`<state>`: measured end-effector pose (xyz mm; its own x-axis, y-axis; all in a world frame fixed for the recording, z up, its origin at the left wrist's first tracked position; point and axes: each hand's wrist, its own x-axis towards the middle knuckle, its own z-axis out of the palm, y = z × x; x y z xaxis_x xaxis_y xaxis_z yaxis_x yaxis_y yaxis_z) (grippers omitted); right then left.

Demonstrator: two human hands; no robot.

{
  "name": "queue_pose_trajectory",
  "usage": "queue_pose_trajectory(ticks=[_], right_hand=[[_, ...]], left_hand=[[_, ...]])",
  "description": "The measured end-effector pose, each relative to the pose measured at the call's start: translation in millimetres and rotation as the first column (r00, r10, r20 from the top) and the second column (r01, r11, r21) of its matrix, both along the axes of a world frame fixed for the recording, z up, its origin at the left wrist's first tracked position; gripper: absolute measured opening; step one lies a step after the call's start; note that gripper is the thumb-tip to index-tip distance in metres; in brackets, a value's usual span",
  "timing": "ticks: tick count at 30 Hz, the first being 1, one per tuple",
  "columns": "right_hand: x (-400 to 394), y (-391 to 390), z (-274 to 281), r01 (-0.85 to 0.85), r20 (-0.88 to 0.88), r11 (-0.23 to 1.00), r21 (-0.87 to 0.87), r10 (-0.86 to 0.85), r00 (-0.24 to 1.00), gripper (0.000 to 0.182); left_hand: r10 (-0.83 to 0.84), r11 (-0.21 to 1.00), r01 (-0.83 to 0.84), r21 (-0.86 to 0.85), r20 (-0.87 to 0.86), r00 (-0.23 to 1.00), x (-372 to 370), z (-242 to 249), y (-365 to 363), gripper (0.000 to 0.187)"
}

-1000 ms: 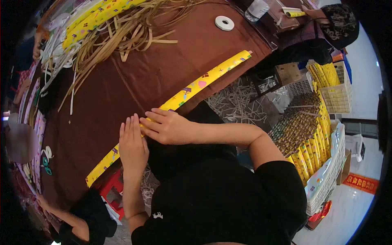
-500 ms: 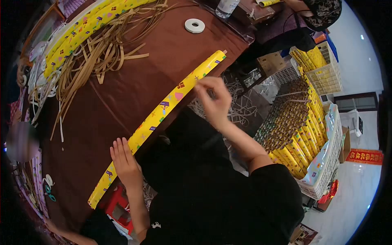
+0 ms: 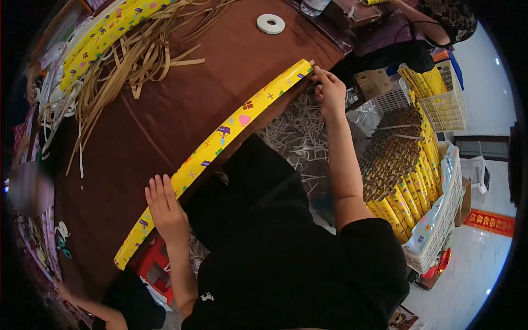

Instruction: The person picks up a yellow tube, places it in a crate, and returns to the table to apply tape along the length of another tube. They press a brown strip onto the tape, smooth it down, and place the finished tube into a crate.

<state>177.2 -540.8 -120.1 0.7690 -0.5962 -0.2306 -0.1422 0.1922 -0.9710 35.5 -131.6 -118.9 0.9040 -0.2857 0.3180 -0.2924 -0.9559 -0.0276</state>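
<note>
A long yellow printed sheet rolled into a narrow tube [image 3: 220,136] lies diagonally along the edge of the brown-covered table. My left hand [image 3: 166,212] rests flat on its lower part, fingers stretched out and close together. At the tube's far upper end, my right hand [image 3: 330,92] has thumb and fingers pinched at a small brown tab [image 3: 311,62] sticking out there. The fingers partly cover the tab, and its full length is hidden.
A white tape roll [image 3: 270,23] lies toward the table's far side. Tan strips [image 3: 148,49] and yellow sheets [image 3: 104,33] are heaped upper left. White strip scraps [image 3: 297,129] litter the floor. A basket [image 3: 448,212] holds many yellow tubes. Other people sit around the table.
My right hand has moved up and outward from beside the tube's middle to its far end, where it now pinches the tab. The left hand stays flat on the tube.
</note>
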Motion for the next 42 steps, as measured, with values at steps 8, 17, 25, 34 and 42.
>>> queue_pose_trajectory(ticks=[8,17,25,34,42], right_hand=[[1.2,-12.4,15.2,-0.007,0.024,0.900,-0.436,0.019,1.000,0.023],[16.6,-24.9,11.1,-0.206,-0.110,0.957,-0.202,0.187,0.976,0.022],[43.0,-38.0,22.7,-0.340,0.003,0.936,0.095,0.341,0.940,0.025],[36.4,-41.3,25.3,-0.354,-0.056,0.935,0.035,0.355,0.933,0.027],[17.3,-42.5,16.5,-0.399,-0.139,0.917,-0.015,0.394,0.909,0.024]], left_hand=[[0.002,1.000,-0.002,-0.031,-0.017,1.000,-0.8,-1.5,-0.1,0.047],[0.014,1.000,-0.014,-0.016,-0.020,1.000,0.3,-0.8,1.3,0.048],[-0.074,0.977,0.025,-0.213,-0.227,0.971,8.4,28.9,13.6,0.043],[-0.065,0.976,-0.011,-0.216,-0.343,0.937,11.8,40.8,23.7,0.039],[-0.078,0.985,0.030,-0.172,-0.281,0.957,12.3,26.3,26.3,0.040]])
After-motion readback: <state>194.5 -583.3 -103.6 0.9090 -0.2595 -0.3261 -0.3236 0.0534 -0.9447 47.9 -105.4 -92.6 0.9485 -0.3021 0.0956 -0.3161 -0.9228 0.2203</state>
